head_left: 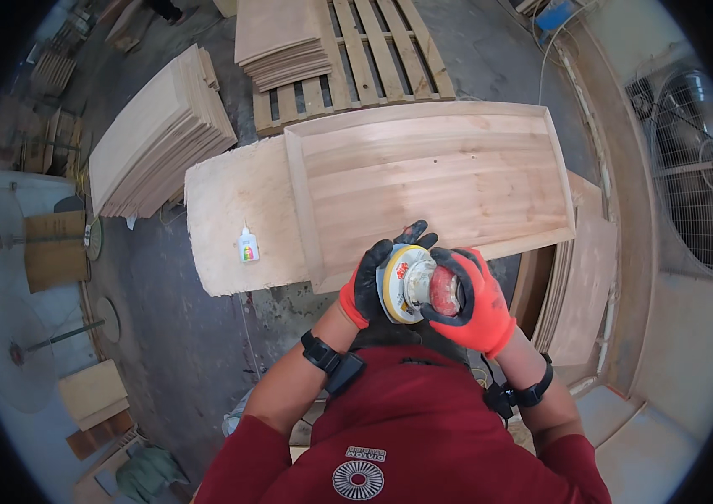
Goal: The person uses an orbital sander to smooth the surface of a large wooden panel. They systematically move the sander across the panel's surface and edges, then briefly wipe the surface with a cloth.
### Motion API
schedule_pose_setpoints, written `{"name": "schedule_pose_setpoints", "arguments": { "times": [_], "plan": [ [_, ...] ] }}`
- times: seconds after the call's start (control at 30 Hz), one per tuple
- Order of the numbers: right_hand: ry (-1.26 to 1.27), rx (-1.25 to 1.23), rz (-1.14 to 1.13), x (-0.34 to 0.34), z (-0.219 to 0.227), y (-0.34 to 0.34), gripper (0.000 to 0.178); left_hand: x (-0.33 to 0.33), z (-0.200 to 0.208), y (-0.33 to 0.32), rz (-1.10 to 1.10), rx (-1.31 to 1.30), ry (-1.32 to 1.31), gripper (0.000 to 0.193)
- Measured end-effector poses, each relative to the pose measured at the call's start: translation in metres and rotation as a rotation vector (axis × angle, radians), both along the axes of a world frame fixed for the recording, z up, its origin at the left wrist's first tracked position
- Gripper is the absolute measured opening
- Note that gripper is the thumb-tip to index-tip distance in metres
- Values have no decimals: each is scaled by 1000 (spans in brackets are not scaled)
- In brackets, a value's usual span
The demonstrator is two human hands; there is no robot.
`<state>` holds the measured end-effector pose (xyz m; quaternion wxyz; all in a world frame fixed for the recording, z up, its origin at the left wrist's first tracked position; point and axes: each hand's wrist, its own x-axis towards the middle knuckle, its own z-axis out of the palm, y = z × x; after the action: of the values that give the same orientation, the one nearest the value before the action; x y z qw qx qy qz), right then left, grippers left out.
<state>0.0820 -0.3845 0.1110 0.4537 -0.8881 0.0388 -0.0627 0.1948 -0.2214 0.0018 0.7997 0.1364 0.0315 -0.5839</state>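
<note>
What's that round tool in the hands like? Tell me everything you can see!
The round tool has a disc with a pale surface, reddish marks and a yellow band, then a narrower whitish body and a red end. It looks smudged, perhaps plastic and metal. It's tipped sideways, disc toward the left. The gloved left hand holds the disc; the right hand grips the red end. It's between the red shirt and the wooden panel.

Gloves (355, 307), red-orange with black-coated fingers, are worn on left hand (371, 281) and right hand (476, 309). A black left strap (318, 351) and black right strap (537, 389) are fastened at the wrists, each fitted with a dark module. Shirt (407, 399): maroon, short-sleeved; marked with a pale, round, radially spoked emblem (358, 480) and a small lettered rectangle (366, 454).
</note>
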Motion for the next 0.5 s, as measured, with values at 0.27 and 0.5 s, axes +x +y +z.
{"name": "schedule_pose_setpoints", "arguments": {
  "times": [0.27,0.5],
  "plan": [
    [-50,-6,-51,-18,-20,-44,82,-16,7,-57,-10,-10,47,91],
    [184,20,6,-33,-64,-85,90,-42,-28,-87,51,3,259,81]
  ]
}}
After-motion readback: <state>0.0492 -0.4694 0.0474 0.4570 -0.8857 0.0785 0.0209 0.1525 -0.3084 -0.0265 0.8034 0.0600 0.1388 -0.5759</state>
